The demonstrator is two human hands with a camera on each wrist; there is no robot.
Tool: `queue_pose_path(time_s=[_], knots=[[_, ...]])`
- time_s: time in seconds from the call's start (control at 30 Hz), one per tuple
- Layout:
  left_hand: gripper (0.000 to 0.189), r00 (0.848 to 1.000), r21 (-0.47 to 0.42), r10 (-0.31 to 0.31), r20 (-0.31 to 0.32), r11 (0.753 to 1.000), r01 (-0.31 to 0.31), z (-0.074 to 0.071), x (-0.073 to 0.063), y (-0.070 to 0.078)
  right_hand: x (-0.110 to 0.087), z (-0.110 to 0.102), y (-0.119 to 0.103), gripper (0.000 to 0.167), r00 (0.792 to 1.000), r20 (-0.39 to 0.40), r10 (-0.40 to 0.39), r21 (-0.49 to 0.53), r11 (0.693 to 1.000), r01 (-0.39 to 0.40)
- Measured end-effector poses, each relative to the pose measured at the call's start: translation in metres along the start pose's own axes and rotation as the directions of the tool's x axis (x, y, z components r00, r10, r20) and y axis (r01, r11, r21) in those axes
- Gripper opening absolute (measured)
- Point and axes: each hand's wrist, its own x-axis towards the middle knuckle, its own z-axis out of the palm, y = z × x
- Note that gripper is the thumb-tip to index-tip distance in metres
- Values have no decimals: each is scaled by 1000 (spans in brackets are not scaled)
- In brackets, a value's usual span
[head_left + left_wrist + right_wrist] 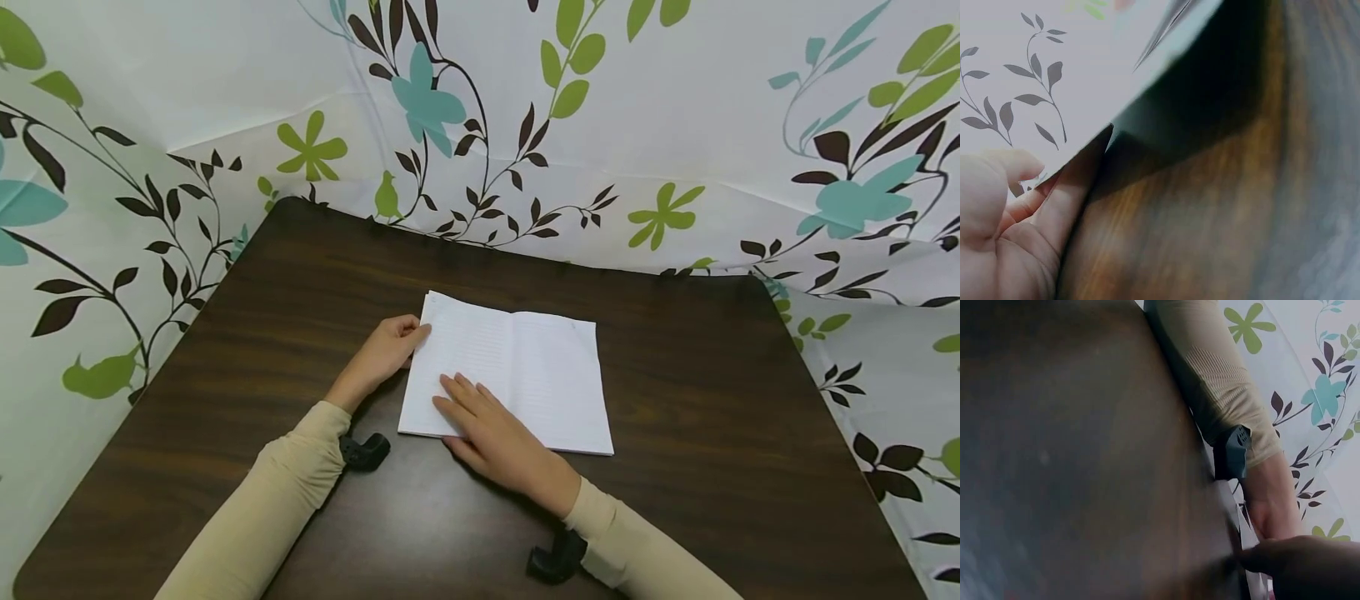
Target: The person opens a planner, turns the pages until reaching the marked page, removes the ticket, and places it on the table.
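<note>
An open notebook [555,375] with faintly lined white pages lies on the dark wooden table, its fold running near the middle. At its left edge, my left hand [384,350] pinches the pages, thumb on top and the other fingers lower down and partly hidden. In the left wrist view the same left hand [1016,219] shows its thumb and fingers closing at a pale edge. My right hand [498,437] lies with straight fingers on the lower part of the left page, its thumb at the bottom edge. The right wrist view catches the right hand [1310,565] dark and close up.
The dark brown table [712,433] has rounded corners and reaches back to a white cloth [675,100] printed with leaves and flowers. Black wrist devices [365,452] sit at both beige sleeves [262,500].
</note>
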Motion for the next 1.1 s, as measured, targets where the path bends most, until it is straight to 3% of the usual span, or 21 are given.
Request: queue_pose_path(time_s=[0.13, 0.33, 0.43, 0.53, 0.6, 0.7, 0.83, 0.93, 1.1], knots=[[29, 1000, 7, 6, -11, 1000, -6, 1, -1, -1, -1, -9, 6, 54, 996, 57, 62, 146, 987, -70], [28, 1000, 17, -4, -19, 1000, 5, 2, 0, -4, -2, -36, 20, 54, 977, 151, 151, 334, 922, -195], [28, 1000, 12, -6, -23, 1000, 7, 2, 0, -4, -1, -45, 32, 44, 972, 131, 195, 381, 895, -231], [28, 1000, 0, -4, -21, 1000, 4, 2, 0, -4, -2, -52, 47, 36, 953, 84, 290, 385, 873, -299], [29, 1000, -4, -3, -16, 1000, 3, 2, 0, -5, -5, -57, 58, 34, 932, 62, 356, 347, 868, -355], [29, 1000, -9, -1, -7, 1000, 1, 2, 0, -5, -11, -64, 73, 34, 883, 56, 467, 255, 848, -465], [29, 1000, -4, 4, -5, 1000, -4, 2, 0, -4, -20, -72, 90, 42, 800, 61, 597, 116, 792, -599], [29, 1000, 13, 10, -11, 1000, -10, 1, 0, -3, -26, -76, 101, 53, 750, 44, 660, 26, 749, -661], [30, 1000, 34, 17, -9, 999, -16, 1, 1, -1, -34, -79, 115, 65, 705, -25, 709, -78, 701, -708]])
